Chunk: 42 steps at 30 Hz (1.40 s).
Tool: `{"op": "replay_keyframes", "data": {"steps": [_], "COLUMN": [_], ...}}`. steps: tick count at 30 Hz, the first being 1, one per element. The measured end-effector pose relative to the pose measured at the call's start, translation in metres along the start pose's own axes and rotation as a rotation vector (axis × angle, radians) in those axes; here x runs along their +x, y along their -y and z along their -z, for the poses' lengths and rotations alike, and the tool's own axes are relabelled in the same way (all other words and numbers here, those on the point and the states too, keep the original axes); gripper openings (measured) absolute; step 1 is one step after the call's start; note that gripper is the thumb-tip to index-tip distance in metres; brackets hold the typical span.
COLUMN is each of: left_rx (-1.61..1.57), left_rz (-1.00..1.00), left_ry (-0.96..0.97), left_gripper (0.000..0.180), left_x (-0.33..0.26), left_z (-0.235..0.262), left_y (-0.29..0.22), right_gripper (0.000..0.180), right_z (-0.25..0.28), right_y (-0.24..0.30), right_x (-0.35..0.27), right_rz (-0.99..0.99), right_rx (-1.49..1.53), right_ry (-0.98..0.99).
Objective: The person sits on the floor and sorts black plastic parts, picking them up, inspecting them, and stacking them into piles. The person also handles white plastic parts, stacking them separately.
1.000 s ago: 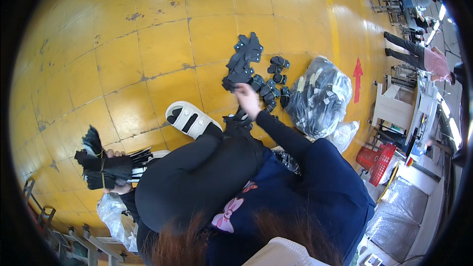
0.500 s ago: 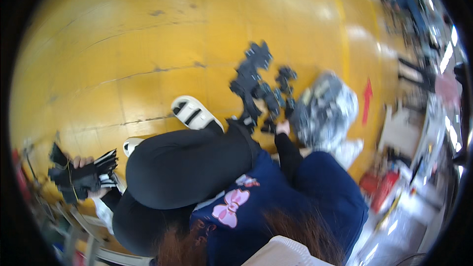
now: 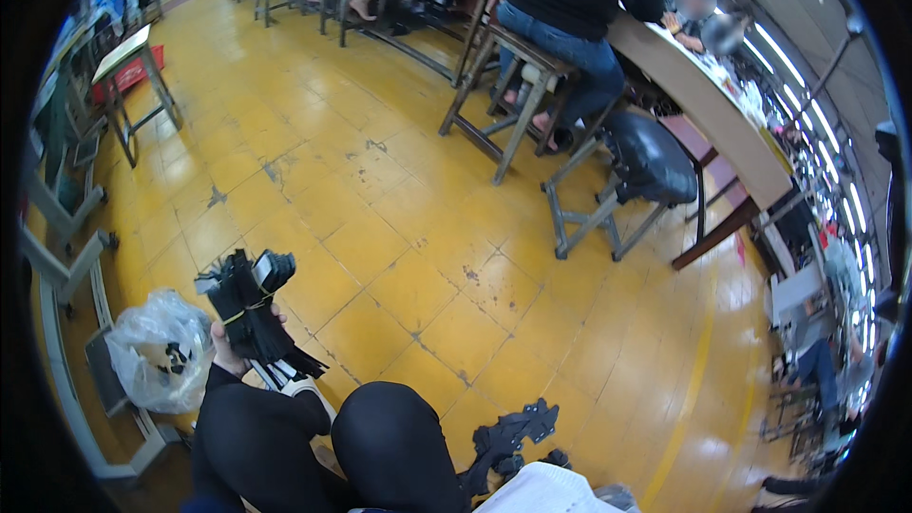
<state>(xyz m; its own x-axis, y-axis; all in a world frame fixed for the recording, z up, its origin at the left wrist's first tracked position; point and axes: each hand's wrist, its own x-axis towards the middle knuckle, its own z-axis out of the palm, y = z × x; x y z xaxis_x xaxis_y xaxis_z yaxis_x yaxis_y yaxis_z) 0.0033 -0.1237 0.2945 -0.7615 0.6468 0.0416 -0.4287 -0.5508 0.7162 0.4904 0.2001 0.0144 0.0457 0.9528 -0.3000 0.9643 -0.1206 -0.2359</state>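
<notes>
The left hand [image 3: 228, 347] is closed around a bundle of flat black pieces [image 3: 249, 309] tied with a yellow band, held up at about nine o'clock from the person's knee [image 3: 394, 437]. The right hand is not in view, so its grip cannot be told. More loose black pieces [image 3: 508, 437] lie on the floor [image 3: 418, 256] at about three o'clock from the knee, just beside it.

Judging by this, one bundle is gathered and bound, while the loose pieces on the floor are not yet bundled; how many more are left is hidden by the lower edge.

A clear plastic bag [image 3: 161, 351] with dark bits inside sits at nine o'clock from the bundle, near a grey metal frame [image 3: 66, 256]. The floor is worn yellow tile with scuffs. Toward twelve o'clock stand stools [image 3: 518, 95] at a long desk [image 3: 703, 95] where another person [image 3: 579, 0] sits; an empty padded stool [image 3: 646, 166] stands nearby.
</notes>
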Motion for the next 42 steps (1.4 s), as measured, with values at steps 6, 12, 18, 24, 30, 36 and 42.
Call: {"op": "replay_keyframes", "data": {"steps": [6, 12, 18, 24, 30, 36, 42], "left_rx": [-0.168, -0.221, -0.288, -0.267, -0.225, -0.183, -0.241], "left_rz": [0.027, 0.026, 0.020, 0.044, 0.121, 0.042, 0.087], "left_ry": [0.033, 0.057, 0.065, 0.050, 0.055, 0.184, 0.130], "left_gripper": [0.090, 0.089, 0.082, 0.079, 0.082, 0.089, 0.057], "left_x": [-0.002, -0.006, 0.000, 0.001, 0.002, 0.002, 0.017], "left_z": [-0.005, 0.001, -0.003, -0.014, -0.026, -0.034, 0.006], "left_y": [0.011, 0.009, 0.015, 0.017, 0.014, 0.007, 0.026], "right_gripper": [0.028, 0.018, 0.010, 0.005, 0.017, 0.026, 0.044], "right_z": [-0.001, -0.009, 0.001, 0.048, 0.123, 0.187, 0.191], "right_y": [0.052, 0.077, 0.065, 0.091, 0.320, 0.457, 0.506], "right_x": [0.008, -0.008, -0.029, -0.058, -0.085, -0.178, -0.215], "right_rz": [0.162, 0.214, 0.247, 0.472, 0.812, 1.103, 0.992], "right_rx": [0.020, 0.080, 0.346, 1.025, 1.258, 1.198, 1.084], "right_ry": [0.000, -0.020, -0.104, 0.030, 0.548, 0.859, 1.521]}}
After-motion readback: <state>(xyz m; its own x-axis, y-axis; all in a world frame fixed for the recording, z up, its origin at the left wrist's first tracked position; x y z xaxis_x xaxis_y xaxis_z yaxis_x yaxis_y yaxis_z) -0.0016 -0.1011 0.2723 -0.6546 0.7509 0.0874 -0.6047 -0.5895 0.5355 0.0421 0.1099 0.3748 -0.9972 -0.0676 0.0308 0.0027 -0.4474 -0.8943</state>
